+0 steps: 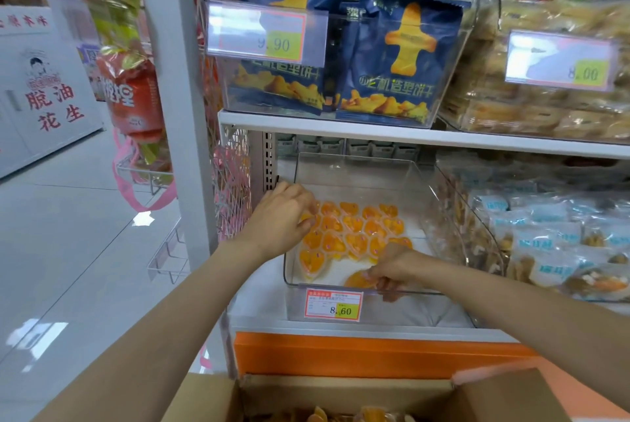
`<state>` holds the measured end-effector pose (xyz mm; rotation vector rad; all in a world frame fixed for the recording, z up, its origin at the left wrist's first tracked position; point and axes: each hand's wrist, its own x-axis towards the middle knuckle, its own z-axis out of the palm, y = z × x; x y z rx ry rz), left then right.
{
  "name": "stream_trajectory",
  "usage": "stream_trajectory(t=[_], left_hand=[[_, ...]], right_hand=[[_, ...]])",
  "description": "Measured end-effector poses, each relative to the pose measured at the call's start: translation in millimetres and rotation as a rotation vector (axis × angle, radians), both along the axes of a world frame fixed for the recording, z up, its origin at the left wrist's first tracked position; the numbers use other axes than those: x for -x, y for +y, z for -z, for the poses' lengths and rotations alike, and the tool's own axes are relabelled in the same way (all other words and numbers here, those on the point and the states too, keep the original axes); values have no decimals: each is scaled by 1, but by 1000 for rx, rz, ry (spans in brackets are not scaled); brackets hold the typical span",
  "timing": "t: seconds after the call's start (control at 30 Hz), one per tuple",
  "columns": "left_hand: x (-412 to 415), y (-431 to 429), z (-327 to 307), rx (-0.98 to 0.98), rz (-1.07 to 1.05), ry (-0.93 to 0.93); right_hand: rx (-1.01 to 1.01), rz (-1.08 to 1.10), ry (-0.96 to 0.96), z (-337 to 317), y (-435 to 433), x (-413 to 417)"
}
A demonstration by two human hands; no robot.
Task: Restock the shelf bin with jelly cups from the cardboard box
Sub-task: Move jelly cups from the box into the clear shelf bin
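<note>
Clear glossy plastic bin (358, 169), matt cardboard box (211, 397), shiny jelly cups (354, 227).

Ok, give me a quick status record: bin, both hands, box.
bin: clear, partly filled, one layer of jelly cups
left hand: on cups at bin's left side, grip unclear
right hand: pinches front cup near bin's front wall
cardboard box: open, below shelf, cups inside
price tag: 8.60

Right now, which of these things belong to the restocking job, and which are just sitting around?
Part of the job: shelf bin, jelly cups, cardboard box, left hand, right hand.
Just there: blue biscuit bags, red snack bags, pale blue packets.
</note>
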<state>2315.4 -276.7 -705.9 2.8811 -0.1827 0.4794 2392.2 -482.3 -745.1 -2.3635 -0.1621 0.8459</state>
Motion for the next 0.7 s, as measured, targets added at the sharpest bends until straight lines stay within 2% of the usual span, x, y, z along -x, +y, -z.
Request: stream_trajectory(t=[0.1, 0.17, 0.2, 0.27, 0.33, 0.43, 0.5, 0.57, 0.7], left_hand=[[-2, -1, 4, -89, 21, -18], [-2, -3, 6, -91, 44, -25], [-2, -5, 7, -86, 60, -35], [-3, -7, 7, -131, 90, -80], [-6, -6, 9, -147, 102, -97], [-10, -7, 10, -147, 117, -73], [-12, -6, 13, -142, 107, -58], [-14, -3, 16, -103, 114, -43], [-17, -1, 9, 39, 111, -21]], right_hand=[[231, -184, -99, -4, -6, -8], [442, -375, -290, -10, -7, -11], [481, -459, -399, -14, -7, -13], [368, -608, -517, -18, -5, -19], [255, -784, -493, -23, -3, -22], [285, -912, -454, -16, 1, -25], [296, -866, -446, -8, 2, -27], [236, -698, -344, -1, 3, -30], [-96, -131, -122, -3, 8, -31]])
